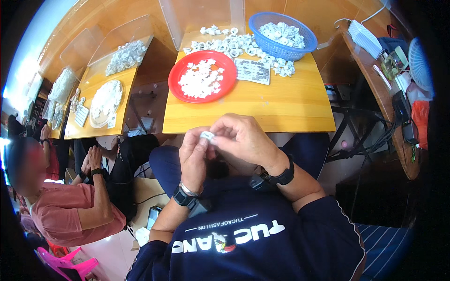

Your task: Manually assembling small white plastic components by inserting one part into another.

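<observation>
Both hands meet in the middle, just under the near edge of the wooden table (281, 105). The left hand (194, 159) stands up with its fingers curled in. The right hand (243, 138) comes in from about four o'clock and bends over toward the left one. Together the fingertips pinch a small white ring (206, 136). The fingers are closed tight on it, so only a bit of the ring shows. Each wrist has a dark band on it. The forearms rise from the bottom of the picture, over a dark blue shirt.

At twelve o'clock from the hands sits a red plate (180, 77) with small white pieces on it. At one o'clock, farther back, is a blue basket (262, 44) full of white rings. More white rings (225, 44) lie loose on the table between them, beside a flat grey tray (252, 71). At nine o'clock another person in a pink shirt (61, 210) sits with hands together.
</observation>
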### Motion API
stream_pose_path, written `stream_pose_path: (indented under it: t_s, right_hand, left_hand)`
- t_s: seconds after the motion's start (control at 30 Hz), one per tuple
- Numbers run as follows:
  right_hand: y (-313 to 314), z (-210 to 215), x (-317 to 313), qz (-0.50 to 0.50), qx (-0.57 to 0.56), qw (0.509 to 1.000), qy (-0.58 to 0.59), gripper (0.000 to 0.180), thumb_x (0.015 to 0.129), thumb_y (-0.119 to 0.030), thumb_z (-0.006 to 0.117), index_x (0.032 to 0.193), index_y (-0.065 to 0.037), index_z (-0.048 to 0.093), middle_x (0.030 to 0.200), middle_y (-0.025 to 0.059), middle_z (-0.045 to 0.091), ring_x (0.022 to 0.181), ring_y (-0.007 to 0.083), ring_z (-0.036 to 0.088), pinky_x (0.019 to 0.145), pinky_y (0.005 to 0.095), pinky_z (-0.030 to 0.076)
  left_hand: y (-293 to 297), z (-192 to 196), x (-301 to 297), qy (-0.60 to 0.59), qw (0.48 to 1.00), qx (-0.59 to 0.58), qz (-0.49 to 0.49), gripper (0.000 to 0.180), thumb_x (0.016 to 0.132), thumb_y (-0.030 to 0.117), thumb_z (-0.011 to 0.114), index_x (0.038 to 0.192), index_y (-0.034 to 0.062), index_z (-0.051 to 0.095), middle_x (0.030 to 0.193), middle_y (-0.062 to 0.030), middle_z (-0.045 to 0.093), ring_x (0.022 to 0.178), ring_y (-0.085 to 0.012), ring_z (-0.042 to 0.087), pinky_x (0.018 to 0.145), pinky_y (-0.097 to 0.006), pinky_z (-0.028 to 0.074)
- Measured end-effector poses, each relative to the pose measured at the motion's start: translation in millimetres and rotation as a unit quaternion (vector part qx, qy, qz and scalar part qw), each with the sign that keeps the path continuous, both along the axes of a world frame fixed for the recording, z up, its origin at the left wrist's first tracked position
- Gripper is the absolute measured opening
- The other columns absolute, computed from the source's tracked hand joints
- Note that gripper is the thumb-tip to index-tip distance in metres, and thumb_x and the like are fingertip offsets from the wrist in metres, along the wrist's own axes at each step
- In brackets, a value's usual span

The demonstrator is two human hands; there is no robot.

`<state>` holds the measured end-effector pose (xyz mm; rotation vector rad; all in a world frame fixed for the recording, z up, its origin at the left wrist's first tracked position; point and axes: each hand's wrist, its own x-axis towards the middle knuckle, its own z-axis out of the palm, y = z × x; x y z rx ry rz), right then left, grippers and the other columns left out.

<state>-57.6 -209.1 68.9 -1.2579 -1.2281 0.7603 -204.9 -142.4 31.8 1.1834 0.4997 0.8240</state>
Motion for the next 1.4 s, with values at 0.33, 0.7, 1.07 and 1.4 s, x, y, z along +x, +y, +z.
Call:
stream_pose_path:
  t_s: [0.33,0.7,1.07,1.4]
  right_hand:
    - [9.2,5.8,-19.8,-0.047,0.034,0.994,-0.090,0.010,0.079,0.001,0.065,0.088,0.001,0.062,0.073,0.0060,0.065,0.067,0.0094,0.064,0.061,0.0246,0.052]
    - [5.9,8.0,-24.1,-0.048,0.049,0.995,-0.079,0.008,0.077,0.001,0.066,0.082,0.000,0.060,0.071,0.0088,0.065,0.063,0.0143,0.064,0.058,0.0270,0.052]
    - [6.2,9.8,-21.3,-0.071,0.099,0.985,-0.122,0.010,0.076,0.002,0.067,0.080,0.000,0.059,0.070,0.0122,0.063,0.060,0.0204,0.065,0.056,0.0299,0.052]
    - [8.2,-1.6,-25.1,-0.059,0.033,0.991,-0.118,0.013,0.078,-0.001,0.065,0.088,0.000,0.057,0.072,0.0139,0.062,0.064,0.0247,0.065,0.059,0.0341,0.052]
  left_hand:
    - [1.9,6.3,-5.8,0.056,0.980,0.157,0.109,0.017,0.094,0.006,0.050,0.107,-0.0009,0.058,0.082,-0.0052,0.064,0.068,-0.0073,0.057,0.060,-0.023,0.047]
    - [-4.7,5.4,-12.7,0.037,0.991,0.098,0.079,0.018,0.095,0.008,0.051,0.110,0.0002,0.057,0.087,-0.0035,0.061,0.074,-0.0067,0.054,0.066,-0.021,0.044]
    - [-5.2,7.7,-10.8,0.046,0.983,0.158,0.076,0.019,0.097,0.009,0.050,0.112,-0.0001,0.055,0.097,-0.0030,0.059,0.087,-0.0076,0.053,0.077,-0.021,0.043]
    - [-2.8,-2.9,-10.9,0.062,0.987,0.117,0.090,0.019,0.090,0.003,0.053,0.108,-0.0008,0.056,0.076,-0.0031,0.060,0.064,-0.0062,0.053,0.057,-0.022,0.042]
